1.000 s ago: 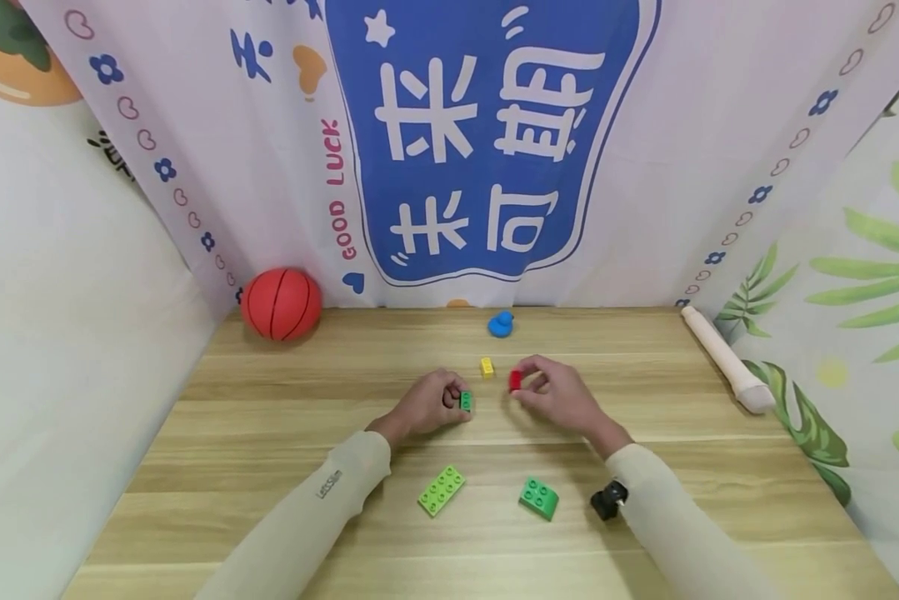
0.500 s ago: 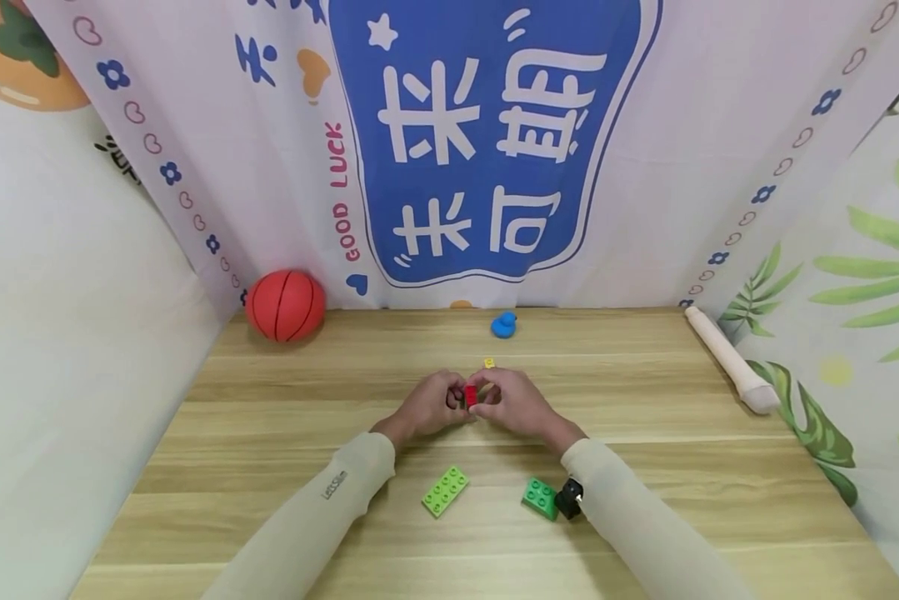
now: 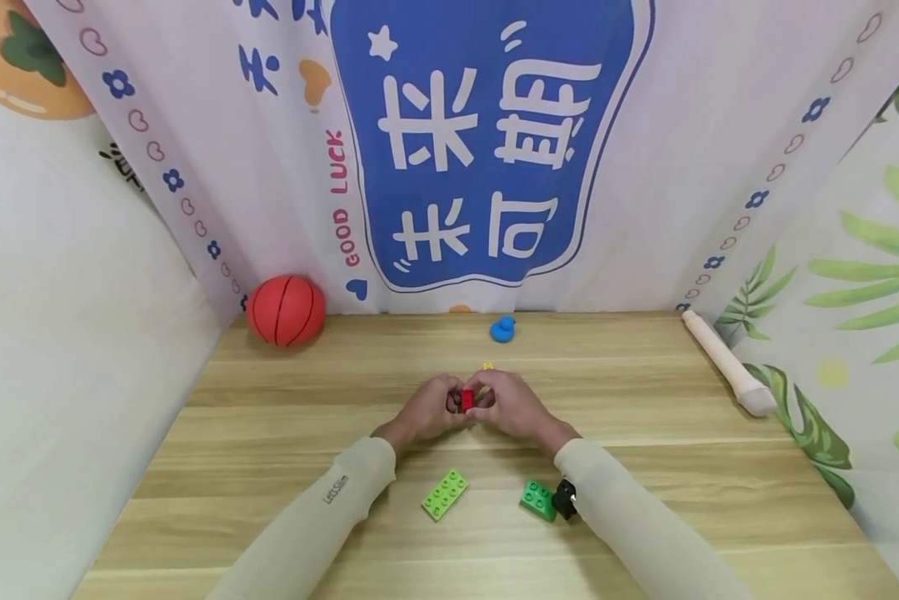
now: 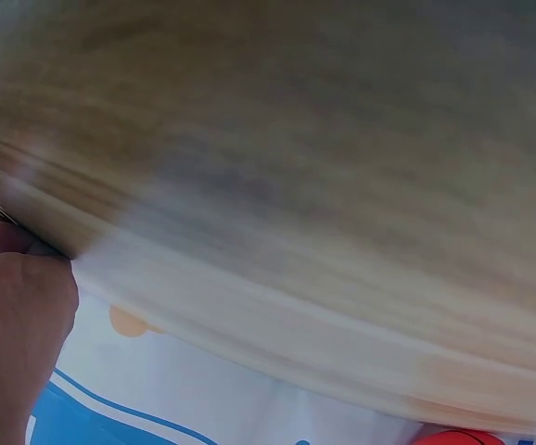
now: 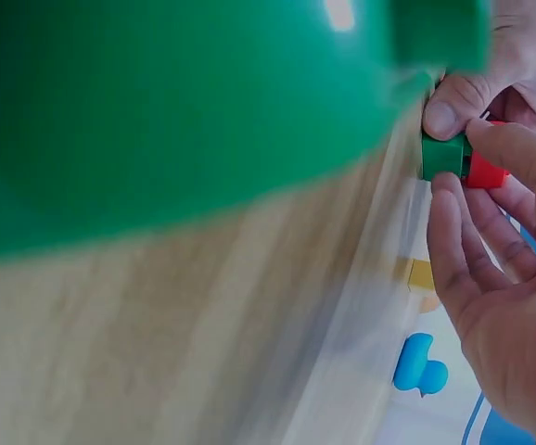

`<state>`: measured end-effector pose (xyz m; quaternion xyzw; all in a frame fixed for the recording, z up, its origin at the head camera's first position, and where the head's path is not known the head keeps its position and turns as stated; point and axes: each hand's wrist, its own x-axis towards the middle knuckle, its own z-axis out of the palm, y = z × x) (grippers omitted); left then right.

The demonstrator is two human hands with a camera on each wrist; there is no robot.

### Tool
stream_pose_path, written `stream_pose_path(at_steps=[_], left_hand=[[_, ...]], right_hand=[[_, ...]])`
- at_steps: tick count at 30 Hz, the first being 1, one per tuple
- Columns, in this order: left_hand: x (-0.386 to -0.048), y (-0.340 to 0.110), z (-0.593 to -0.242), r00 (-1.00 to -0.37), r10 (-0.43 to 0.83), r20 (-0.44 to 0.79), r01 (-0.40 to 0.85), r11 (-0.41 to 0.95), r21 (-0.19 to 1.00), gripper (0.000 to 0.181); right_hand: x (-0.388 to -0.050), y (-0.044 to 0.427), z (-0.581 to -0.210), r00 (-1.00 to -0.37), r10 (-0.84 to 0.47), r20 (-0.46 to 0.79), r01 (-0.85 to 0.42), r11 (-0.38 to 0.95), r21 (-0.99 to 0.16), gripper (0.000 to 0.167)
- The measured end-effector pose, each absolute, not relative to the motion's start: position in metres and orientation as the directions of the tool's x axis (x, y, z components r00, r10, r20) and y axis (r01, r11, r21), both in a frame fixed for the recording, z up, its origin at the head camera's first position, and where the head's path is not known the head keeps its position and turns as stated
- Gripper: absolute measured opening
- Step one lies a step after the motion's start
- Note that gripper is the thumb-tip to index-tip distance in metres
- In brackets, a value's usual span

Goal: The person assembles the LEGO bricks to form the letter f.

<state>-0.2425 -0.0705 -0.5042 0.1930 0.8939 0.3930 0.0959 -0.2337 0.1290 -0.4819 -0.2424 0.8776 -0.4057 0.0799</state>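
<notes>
My left hand (image 3: 428, 408) and right hand (image 3: 515, 405) meet over the middle of the table in the head view. Between thumb and fingers, the right hand pinches a small red toy brick (image 3: 467, 400). In the right wrist view the left thumb presses on a small green toy brick (image 5: 442, 158), which the left hand grips. The red brick sits against the green one's studded side, with a narrow dark gap between them. From the head camera, the green brick is hidden beneath the red one. A yellow brick (image 3: 488, 366) lies just behind the right hand, partly covered.
Nearer the front lie a light green flat brick (image 3: 445, 495) and a green curved brick (image 3: 537, 500), close beside the right wrist's black camera (image 3: 565, 499). Towards the back are a blue toy duck (image 3: 503, 330), a red ball (image 3: 286, 311) and a pale tube (image 3: 728, 363).
The right hand has moved left, bringing the red brick onto the green brick in the left hand. Over the last half second both hands have stayed nearly in place.
</notes>
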Motion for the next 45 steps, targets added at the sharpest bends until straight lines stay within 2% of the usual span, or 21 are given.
stream_pose_path(at_steps=[8,23,35,45], left_hand=[[-0.2422,-0.0708,-0.5055,-0.908,0.419,-0.012,0.269,0.603,0.751,0.026],[-0.2428,-0.0722,-0.5038,-0.908,0.42,0.002,0.281,0.603,0.747,0.027],[-0.2403,-0.0692,-0.5044,-0.91,0.415,-0.004,0.273,0.604,0.749,0.031],[-0.24,-0.0693,-0.5038,-0.913,0.408,0.021,0.277,0.58,0.766,0.027]], right_hand=[[-0.2345,0.1286,-0.4836,-0.874,-0.485,0.035,-0.319,0.518,-0.794,0.028],[-0.2356,0.1267,-0.4881,-0.885,-0.465,0.036,-0.303,0.515,-0.802,0.027],[-0.2324,0.1291,-0.4883,-0.883,-0.465,0.062,-0.33,0.522,-0.787,0.026],[-0.2356,0.1284,-0.4888,-0.875,-0.479,0.065,-0.351,0.537,-0.767,0.026]])
